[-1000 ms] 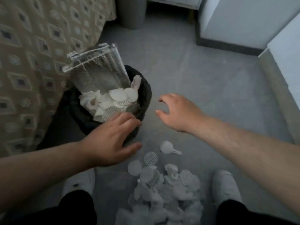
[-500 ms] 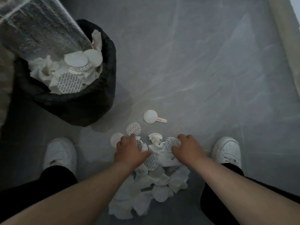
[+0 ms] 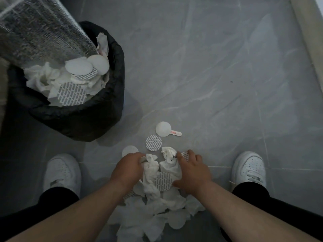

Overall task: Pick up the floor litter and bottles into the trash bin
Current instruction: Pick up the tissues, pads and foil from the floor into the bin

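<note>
A pile of crumpled white tissues and round seal discs (image 3: 160,194) lies on the grey floor between my feet. My left hand (image 3: 128,169) curls its fingers into the pile's left side and gathers tissue. My right hand (image 3: 191,170) curls over the right side, gripping tissue and a patterned disc. Beyond the hands lie a patterned disc (image 3: 153,143), a plain white disc (image 3: 129,151) and a white disc with a pull tab (image 3: 164,129). The black-lined trash bin (image 3: 97,117) stands at the upper left, filled with tissues and discs. No bottle is in view.
A shiny silver foil sheet (image 3: 40,30) sticks up out of the bin at the top left. My white shoes (image 3: 62,172) (image 3: 248,168) stand either side of the pile. A pale skirting edge (image 3: 307,32) runs along the right.
Both hands came down from beside the bin to the floor pile. Since half a second ago they have closed in on the tissues and bunched them together.
</note>
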Tool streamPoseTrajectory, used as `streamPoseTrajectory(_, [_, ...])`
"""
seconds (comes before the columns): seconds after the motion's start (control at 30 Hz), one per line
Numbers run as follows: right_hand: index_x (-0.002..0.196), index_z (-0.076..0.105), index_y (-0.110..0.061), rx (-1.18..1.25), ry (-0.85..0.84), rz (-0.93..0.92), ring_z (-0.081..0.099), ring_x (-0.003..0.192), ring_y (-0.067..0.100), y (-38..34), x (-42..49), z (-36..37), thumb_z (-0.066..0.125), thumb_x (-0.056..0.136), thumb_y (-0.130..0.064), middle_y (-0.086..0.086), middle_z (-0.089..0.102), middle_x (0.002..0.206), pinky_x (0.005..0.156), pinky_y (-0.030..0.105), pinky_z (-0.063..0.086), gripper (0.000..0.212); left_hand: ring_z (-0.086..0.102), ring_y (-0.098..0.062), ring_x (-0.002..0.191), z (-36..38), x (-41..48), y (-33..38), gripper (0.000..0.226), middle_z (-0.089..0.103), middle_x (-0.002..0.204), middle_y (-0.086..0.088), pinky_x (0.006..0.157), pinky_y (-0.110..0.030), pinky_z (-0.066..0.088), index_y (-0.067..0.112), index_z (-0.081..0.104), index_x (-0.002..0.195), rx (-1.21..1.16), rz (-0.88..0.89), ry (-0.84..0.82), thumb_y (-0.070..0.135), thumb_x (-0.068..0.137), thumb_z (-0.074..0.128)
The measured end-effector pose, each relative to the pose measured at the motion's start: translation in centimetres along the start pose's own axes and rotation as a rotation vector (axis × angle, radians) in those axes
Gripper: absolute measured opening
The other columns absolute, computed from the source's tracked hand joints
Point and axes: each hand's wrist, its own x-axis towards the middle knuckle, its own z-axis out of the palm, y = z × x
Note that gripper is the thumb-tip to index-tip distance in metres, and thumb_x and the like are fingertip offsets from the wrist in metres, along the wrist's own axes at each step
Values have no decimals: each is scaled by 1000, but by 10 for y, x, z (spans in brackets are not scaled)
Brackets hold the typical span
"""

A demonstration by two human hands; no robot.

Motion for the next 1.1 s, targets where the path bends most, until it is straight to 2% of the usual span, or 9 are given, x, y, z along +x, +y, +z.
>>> streamPoseTrajectory(0.17, [144, 26, -26, -17, 17, -47, 29, 128, 33, 4, -1, 5, 64, 76, -43, 11, 20, 148, 101, 39, 39, 80, 53, -27, 108, 3, 1, -4, 32, 48, 121, -5, 90, -33, 44, 20, 60, 116, 82, 53, 59, 18, 84, 55])
streamPoseTrajectory(0.3, [136, 39, -21, -1, 76, -66, 37, 118, 31, 8, 5, 1, 50, 87, -21, 9, 38, 137, 93, 38, 43, 51, 35, -34, 124, 3, 2, -1, 63, 35, 141, -13, 100, -42, 35, 24, 43, 133, 425, 20, 208, 43, 76, 63])
streamPoseTrajectory(0.43, [129, 43, -20, 58, 131, -44, 41, 114, 27, 10, 7, -3, 46, 88, -15, 6, 46, 127, 85, 37, 44, 42, 0, -34, 144, -3, 21, -4, 89, -3, 157, -13, 113, -51, 12, 26, 11, 148, 415, -53, 142, 56, 78, 57])
streamPoseTrajectory(0.5, [129, 43, -21, 83, 142, -25, 42, 115, 27, 10, 6, -5, 46, 87, -17, 6, 46, 126, 85, 37, 44, 42, -6, -33, 144, -12, 33, -7, 97, -10, 157, -10, 113, -54, 13, 29, 4, 148, 412, -108, 76, 55, 75, 62])
streamPoseTrajectory(0.6, [128, 44, -22, 139, 165, -7, 46, 111, 27, 8, 6, -7, 44, 88, -14, 6, 49, 122, 84, 36, 44, 41, 12, -34, 141, -24, 45, -10, 88, 8, 156, -7, 108, -49, 27, 31, 18, 144, 412, -132, 21, 48, 74, 68])
streamPoseTrajectory(0.7, [122, 48, -22, 248, 185, 33, 52, 103, 26, 5, 8, -9, 45, 86, -12, 5, 53, 113, 77, 34, 44, 37, 34, -36, 124, -28, 47, -11, 68, 34, 138, -9, 100, -41, 38, 24, 39, 133, 385, -99, 56, 35, 75, 71])
streamPoseTrajectory(0.8, [110, 53, -19, 417, 228, 61, 57, 93, 26, 2, 12, -15, 47, 81, -8, 6, 59, 103, 70, 31, 40, 32, 38, -39, 119, -28, 48, -7, 59, 38, 129, -15, 97, -40, 38, 16, 41, 125, 335, -137, 34, 27, 76, 72])
streamPoseTrajectory(0.97, [83, 52, -18, 691, 258, 133, 53, 75, 20, -10, 25, -47, 45, 81, -5, -5, 53, 73, 53, 26, 33, 15, 51, -33, 114, -34, 52, 7, 39, 48, 126, -12, 92, -36, 42, 12, 48, 118, 548, 15, -49, 23, 83, 61])
streamPoseTrajectory(1.1, [74, 54, -17, 809, 239, 119, 52, 62, 17, -25, 26, -98, 44, 79, -1, 0, 54, 67, 48, 24, 32, 19, 59, -29, 103, -50, 51, 16, 19, 62, 111, -11, 79, -29, 44, 14, 61, 101, 402, 15, -92, 16, 84, 54])
